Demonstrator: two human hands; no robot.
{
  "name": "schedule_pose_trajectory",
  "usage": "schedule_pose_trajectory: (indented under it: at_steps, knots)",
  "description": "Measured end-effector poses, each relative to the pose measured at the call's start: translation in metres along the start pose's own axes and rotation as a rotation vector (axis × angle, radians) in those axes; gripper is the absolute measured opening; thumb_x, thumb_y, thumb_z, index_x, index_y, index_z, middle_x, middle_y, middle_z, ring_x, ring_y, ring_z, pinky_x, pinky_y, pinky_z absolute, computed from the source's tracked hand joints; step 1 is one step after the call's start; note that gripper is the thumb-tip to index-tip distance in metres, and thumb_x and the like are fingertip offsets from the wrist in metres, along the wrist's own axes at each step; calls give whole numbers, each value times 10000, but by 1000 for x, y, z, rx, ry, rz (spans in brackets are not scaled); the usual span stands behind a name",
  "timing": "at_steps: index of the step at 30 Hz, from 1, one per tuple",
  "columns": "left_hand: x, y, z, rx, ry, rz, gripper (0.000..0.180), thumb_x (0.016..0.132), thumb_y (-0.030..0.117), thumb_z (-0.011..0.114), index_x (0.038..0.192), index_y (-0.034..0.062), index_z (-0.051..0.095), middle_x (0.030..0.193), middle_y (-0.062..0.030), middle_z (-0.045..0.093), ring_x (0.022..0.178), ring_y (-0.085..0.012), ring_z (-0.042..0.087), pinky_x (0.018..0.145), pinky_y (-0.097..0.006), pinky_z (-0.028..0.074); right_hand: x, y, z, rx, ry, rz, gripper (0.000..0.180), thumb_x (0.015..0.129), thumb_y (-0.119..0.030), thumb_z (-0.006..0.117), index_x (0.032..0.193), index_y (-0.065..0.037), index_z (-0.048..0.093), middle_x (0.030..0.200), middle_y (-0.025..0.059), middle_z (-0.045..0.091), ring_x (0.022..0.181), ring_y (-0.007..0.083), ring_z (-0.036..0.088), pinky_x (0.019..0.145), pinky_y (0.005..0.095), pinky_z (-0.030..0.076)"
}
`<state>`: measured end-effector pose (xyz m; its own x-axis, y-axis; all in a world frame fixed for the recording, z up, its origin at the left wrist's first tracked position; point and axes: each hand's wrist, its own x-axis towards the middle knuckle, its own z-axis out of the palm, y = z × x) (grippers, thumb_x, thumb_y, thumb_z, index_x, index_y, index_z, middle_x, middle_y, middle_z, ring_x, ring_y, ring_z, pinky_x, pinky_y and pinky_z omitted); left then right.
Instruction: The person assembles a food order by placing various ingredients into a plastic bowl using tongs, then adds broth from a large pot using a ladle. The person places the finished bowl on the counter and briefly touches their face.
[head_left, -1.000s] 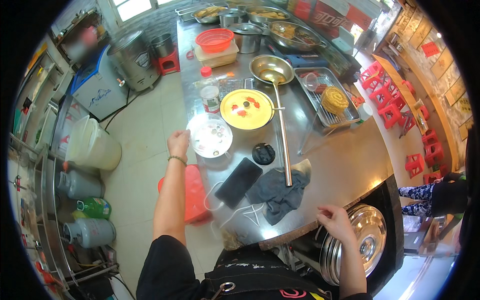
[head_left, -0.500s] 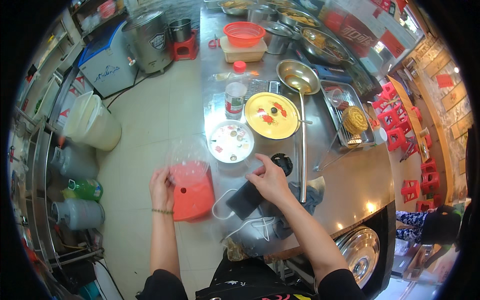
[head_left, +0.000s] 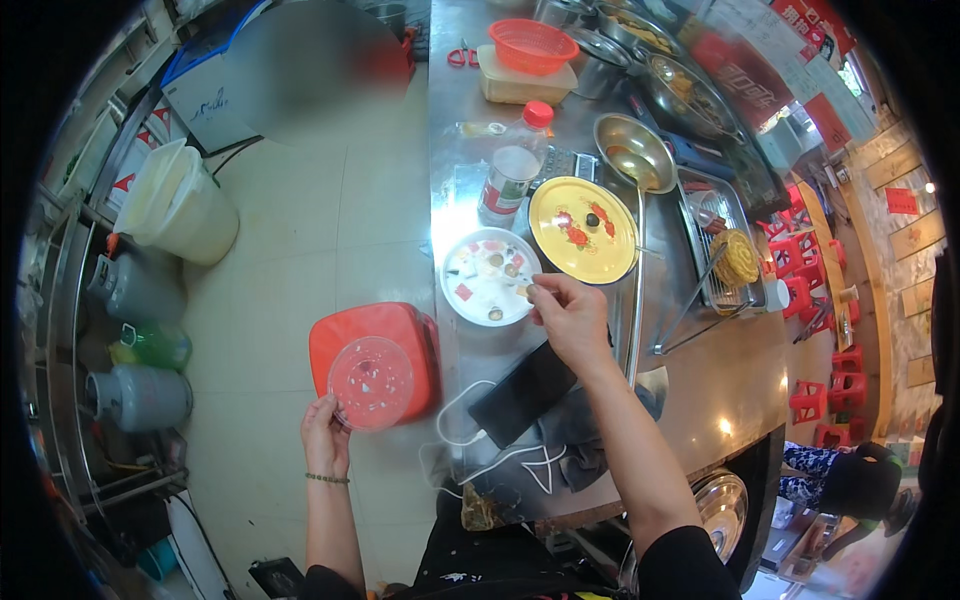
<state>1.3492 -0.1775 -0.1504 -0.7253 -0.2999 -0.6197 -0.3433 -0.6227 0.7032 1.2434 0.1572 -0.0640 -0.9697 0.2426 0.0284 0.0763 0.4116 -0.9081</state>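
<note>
My left hand is closed on the rim of a clear round plastic lid, held level above a red plastic stool. Pale specks show on the lid; whether they are marks or reflections I cannot tell. My right hand is at the right rim of a round white tub, thumb and fingers pinched together around something small and pale. Inside the tub lie small coloured scraps and several round, coin-like pieces. A black phone with a white cable lies under my right wrist.
A yellow lid with red flowers and a red-capped bottle stand behind the tub. A long-handled ladle lies along the steel table. Farther right is a tray with a rack, tongs and a yellow coil.
My right hand has moved from above the phone to the tub's rim. The clear lid has come lower and flatter over the stool in my left hand. The view has shifted.
</note>
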Motion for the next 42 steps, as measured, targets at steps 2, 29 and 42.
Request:
schedule_pose_trajectory:
  at_steps: [2, 29, 42]
  knots:
    - [0, -2, -4, 1, -3, -9, 69, 894, 129, 629, 925, 89, 582, 802, 7, 601, 701, -93, 548, 663, -247, 481, -1, 0, -7, 33, -43, 79, 196, 847, -153, 632, 914, 23, 688, 655, 96, 661, 543, 134, 619, 566, 270, 503]
    - [0, -17, -9, 78, 9, -86, 76, 884, 152, 639, 894, 118, 572, 794, 22, 594, 729, -84, 546, 679, -248, 463, 5, 8, -15, 321, -157, 392, 146, 789, 19, 662, 926, 62, 690, 756, 99, 673, 628, 123, 640, 567, 231, 544]
    - [4, -22, -5, 55, -4, -103, 81, 899, 129, 614, 919, 66, 567, 796, -4, 604, 716, -108, 573, 672, -247, 497, 1, -7, -34, 401, -129, 425, 163, 809, 17, 655, 963, 65, 674, 801, 124, 687, 650, 141, 657, 604, 249, 569]
